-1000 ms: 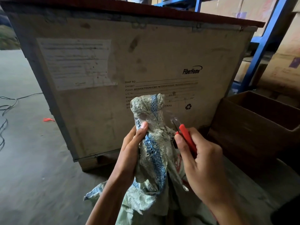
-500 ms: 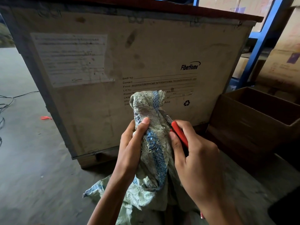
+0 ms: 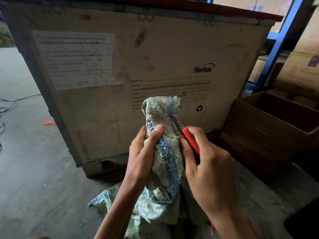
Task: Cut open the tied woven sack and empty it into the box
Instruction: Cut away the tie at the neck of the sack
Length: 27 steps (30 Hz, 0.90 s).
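Note:
A pale green woven sack (image 3: 165, 163) with a blue checked stripe stands in front of me, its neck bunched and bound with clear tape. My left hand (image 3: 143, 152) grips the neck from the left, thumb across the front. My right hand (image 3: 205, 166) holds a red-handled cutter (image 3: 189, 140), its metal blade tip pressed against the right side of the taped neck. An open brown cardboard box (image 3: 259, 135) sits on the floor at the right.
A large wooden crate (image 3: 138, 66) with printed shipping text stands directly behind the sack. Blue shelving (image 3: 279, 44) with cartons rises at the right. Cables (image 3: 6, 107) and a red scrap (image 3: 48, 123) lie on the concrete floor at left.
The cutter's blade has moved left, from beside the sack's neck to against its taped part. My left hand keeps its grip on the neck.

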### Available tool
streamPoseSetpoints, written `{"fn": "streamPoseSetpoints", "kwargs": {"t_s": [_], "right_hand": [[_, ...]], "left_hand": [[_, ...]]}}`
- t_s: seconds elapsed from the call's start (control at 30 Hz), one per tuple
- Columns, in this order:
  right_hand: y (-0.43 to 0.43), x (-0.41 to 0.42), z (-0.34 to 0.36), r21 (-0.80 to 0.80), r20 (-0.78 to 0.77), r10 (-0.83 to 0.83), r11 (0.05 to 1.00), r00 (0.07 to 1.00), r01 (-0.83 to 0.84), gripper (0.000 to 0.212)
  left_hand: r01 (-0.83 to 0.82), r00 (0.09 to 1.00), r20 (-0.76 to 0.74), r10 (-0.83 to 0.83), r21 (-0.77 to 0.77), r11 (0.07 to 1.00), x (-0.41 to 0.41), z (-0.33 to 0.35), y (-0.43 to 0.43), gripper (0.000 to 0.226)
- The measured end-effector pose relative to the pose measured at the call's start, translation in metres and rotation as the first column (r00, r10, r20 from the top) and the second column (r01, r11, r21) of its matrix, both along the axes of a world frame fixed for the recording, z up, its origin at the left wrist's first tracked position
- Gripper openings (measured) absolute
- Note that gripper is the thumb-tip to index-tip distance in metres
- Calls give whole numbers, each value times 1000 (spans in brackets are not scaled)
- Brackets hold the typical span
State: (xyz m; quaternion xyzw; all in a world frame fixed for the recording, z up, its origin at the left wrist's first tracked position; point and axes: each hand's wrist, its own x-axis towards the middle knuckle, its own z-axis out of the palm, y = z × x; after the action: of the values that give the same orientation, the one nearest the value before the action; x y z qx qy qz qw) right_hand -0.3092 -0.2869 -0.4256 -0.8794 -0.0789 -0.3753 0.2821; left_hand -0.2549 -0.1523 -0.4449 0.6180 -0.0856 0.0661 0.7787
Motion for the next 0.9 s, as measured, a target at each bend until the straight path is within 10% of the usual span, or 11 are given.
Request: {"fn": "streamPoseSetpoints", "kwargs": {"t_s": [0.37,0.63,0.9], "right_hand": [[1,4,-6,17,2,17,1000,1000,-17,17],[1,11,-11,379,-49,262,898,964,-225,5],[17,17,-32,339,-99,288,910,952,-240,11]], "left_hand": [[4,1000,-27,-4,-2,1000,2,-2,0,41],[254,945,-100,-310,-369,894,11,-13,20,52],[128,984,-107,-146,-160,979,19,-11,35,46]]}}
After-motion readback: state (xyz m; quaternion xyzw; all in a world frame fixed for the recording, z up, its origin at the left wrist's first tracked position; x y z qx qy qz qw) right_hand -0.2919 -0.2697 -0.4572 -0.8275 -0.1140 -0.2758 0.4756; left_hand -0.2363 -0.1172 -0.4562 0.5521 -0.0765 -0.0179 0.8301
